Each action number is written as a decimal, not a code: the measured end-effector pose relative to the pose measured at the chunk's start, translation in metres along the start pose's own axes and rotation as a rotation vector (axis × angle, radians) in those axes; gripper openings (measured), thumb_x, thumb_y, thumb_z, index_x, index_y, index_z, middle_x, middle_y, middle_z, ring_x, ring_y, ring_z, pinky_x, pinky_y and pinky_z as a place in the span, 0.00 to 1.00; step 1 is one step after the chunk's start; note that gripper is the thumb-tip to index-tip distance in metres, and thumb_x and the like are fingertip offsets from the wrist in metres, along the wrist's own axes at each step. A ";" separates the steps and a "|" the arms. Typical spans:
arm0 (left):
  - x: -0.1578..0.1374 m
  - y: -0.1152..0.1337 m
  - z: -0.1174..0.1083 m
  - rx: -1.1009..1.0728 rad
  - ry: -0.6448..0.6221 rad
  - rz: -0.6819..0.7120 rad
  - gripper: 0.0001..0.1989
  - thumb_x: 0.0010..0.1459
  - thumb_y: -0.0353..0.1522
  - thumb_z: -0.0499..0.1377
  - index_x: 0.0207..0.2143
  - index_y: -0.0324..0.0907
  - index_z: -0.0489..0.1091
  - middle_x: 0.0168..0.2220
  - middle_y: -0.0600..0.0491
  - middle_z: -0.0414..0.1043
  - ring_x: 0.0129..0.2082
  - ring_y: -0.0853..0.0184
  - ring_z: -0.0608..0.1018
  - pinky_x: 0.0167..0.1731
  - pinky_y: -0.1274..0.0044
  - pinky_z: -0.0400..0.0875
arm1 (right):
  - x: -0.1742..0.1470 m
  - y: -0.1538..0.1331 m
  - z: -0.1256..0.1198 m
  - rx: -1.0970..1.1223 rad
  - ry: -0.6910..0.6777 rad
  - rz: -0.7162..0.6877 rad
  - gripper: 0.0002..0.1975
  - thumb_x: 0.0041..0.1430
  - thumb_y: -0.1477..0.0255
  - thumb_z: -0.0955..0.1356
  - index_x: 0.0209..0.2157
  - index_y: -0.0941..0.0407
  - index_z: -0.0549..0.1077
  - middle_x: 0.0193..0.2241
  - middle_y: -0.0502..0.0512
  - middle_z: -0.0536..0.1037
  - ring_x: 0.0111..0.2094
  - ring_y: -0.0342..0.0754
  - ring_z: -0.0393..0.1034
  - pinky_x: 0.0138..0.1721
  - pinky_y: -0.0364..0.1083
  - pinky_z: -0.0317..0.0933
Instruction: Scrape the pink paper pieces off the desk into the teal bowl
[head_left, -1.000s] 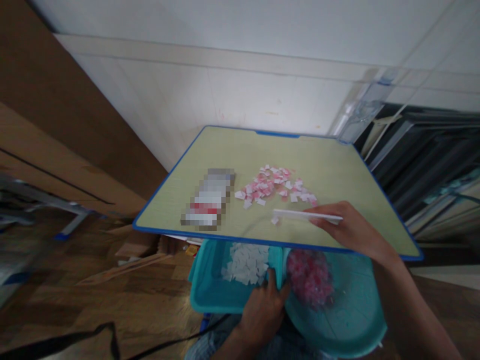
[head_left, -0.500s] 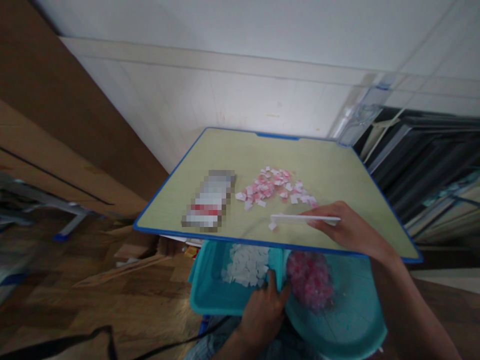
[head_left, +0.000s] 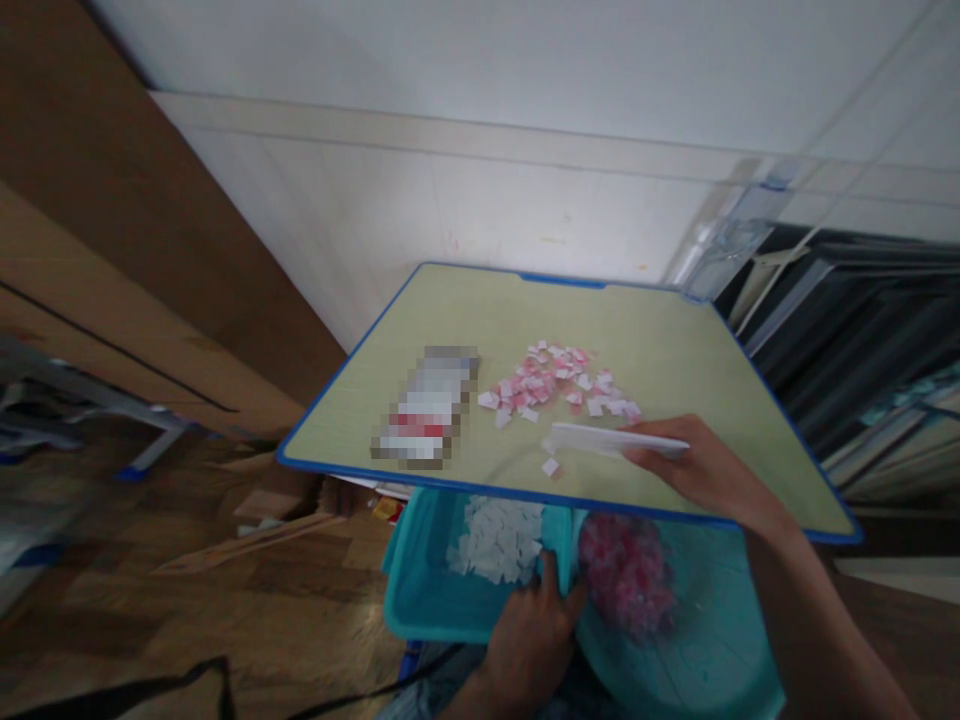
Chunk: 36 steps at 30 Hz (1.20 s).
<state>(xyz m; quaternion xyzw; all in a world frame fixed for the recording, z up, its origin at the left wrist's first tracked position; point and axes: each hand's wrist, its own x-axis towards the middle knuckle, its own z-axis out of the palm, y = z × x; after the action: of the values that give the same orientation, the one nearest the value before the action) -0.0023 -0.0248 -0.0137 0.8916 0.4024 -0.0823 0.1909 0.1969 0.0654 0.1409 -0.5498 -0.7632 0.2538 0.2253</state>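
Observation:
My right hand (head_left: 690,460) is closed on a long, flat white strip (head_left: 589,438), held level just over the pale green tabletop (head_left: 645,320). Its far end points left, above a small loose white square (head_left: 550,467). Behind it lies a scattered heap of small pink and white squares (head_left: 544,380). Lower down, my left hand (head_left: 532,630) rests at the near right rim of a teal basin (head_left: 420,620). Its index finger stretches toward the white pieces (head_left: 499,540) in that basin, with the thumb apart from it; the remaining fingers are partly hidden.
A pixelated phone-like object (head_left: 427,405) lies on the table's left side. To the right of the basin, a round teal tub (head_left: 712,620) holds a pink clump (head_left: 628,575). A white wall stands behind, and dark panels (head_left: 862,320) lean at the right.
The whole view has shifted slightly. In my right hand the white strip has turned a little, showing more of its flat side. My left hand stays at the rim.

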 end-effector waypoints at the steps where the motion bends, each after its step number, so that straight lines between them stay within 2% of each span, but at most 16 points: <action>1: 0.000 0.000 0.000 -0.002 -0.003 0.000 0.26 0.55 0.25 0.48 0.57 0.50 0.52 0.56 0.35 0.50 0.36 0.56 0.75 0.32 0.66 0.70 | 0.004 -0.003 0.005 0.021 -0.014 -0.041 0.12 0.55 0.72 0.62 0.32 0.58 0.77 0.25 0.53 0.78 0.24 0.44 0.69 0.25 0.40 0.60; 3: 0.000 0.000 -0.001 -0.007 -0.009 -0.003 0.25 0.55 0.25 0.48 0.55 0.49 0.54 0.56 0.35 0.51 0.36 0.56 0.75 0.31 0.65 0.70 | 0.009 -0.008 0.012 0.048 -0.029 -0.113 0.13 0.56 0.72 0.62 0.35 0.57 0.77 0.29 0.55 0.80 0.28 0.45 0.71 0.30 0.41 0.62; 5: 0.000 0.000 -0.001 -0.014 -0.014 -0.009 0.26 0.54 0.25 0.49 0.55 0.50 0.54 0.55 0.36 0.52 0.36 0.57 0.75 0.32 0.65 0.70 | 0.010 -0.010 0.015 0.059 -0.018 -0.127 0.13 0.56 0.72 0.62 0.37 0.57 0.77 0.31 0.55 0.80 0.29 0.45 0.71 0.31 0.42 0.62; 9: 0.000 0.000 -0.001 -0.024 -0.021 -0.007 0.26 0.55 0.26 0.49 0.56 0.51 0.53 0.56 0.36 0.50 0.35 0.58 0.75 0.32 0.66 0.70 | -0.002 -0.006 0.004 0.065 -0.024 0.000 0.15 0.57 0.67 0.62 0.35 0.60 0.77 0.22 0.52 0.77 0.21 0.43 0.67 0.21 0.40 0.58; 13: 0.000 0.000 -0.001 -0.012 -0.029 -0.011 0.25 0.57 0.26 0.47 0.57 0.52 0.52 0.56 0.36 0.50 0.36 0.57 0.75 0.32 0.66 0.70 | -0.017 0.000 -0.007 0.060 -0.024 0.082 0.16 0.57 0.64 0.62 0.33 0.60 0.77 0.24 0.53 0.78 0.22 0.44 0.68 0.22 0.40 0.59; 24: 0.000 0.000 -0.002 -0.005 -0.051 -0.011 0.28 0.55 0.25 0.48 0.58 0.52 0.50 0.57 0.35 0.48 0.37 0.56 0.75 0.33 0.66 0.70 | -0.009 0.001 -0.003 0.074 -0.081 0.037 0.15 0.57 0.66 0.61 0.35 0.59 0.77 0.23 0.52 0.77 0.22 0.44 0.67 0.22 0.40 0.58; 32: -0.001 0.000 -0.002 -0.020 -0.027 -0.016 0.26 0.55 0.26 0.50 0.56 0.51 0.54 0.57 0.36 0.50 0.37 0.56 0.74 0.33 0.66 0.70 | -0.009 0.009 -0.007 -0.023 -0.031 0.070 0.16 0.57 0.66 0.61 0.37 0.58 0.77 0.24 0.52 0.78 0.21 0.45 0.68 0.22 0.42 0.60; 36: -0.001 0.001 -0.003 0.005 -0.024 -0.022 0.25 0.57 0.26 0.47 0.57 0.51 0.53 0.56 0.35 0.50 0.37 0.56 0.74 0.32 0.66 0.70 | -0.008 0.006 -0.005 -0.025 0.037 0.056 0.14 0.57 0.69 0.62 0.36 0.57 0.78 0.30 0.54 0.80 0.26 0.48 0.73 0.26 0.43 0.64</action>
<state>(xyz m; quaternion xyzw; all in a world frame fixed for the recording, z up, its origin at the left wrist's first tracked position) -0.0022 -0.0247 -0.0106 0.8865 0.4097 -0.0958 0.1927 0.2067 0.0602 0.1407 -0.5784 -0.7463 0.2403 0.2250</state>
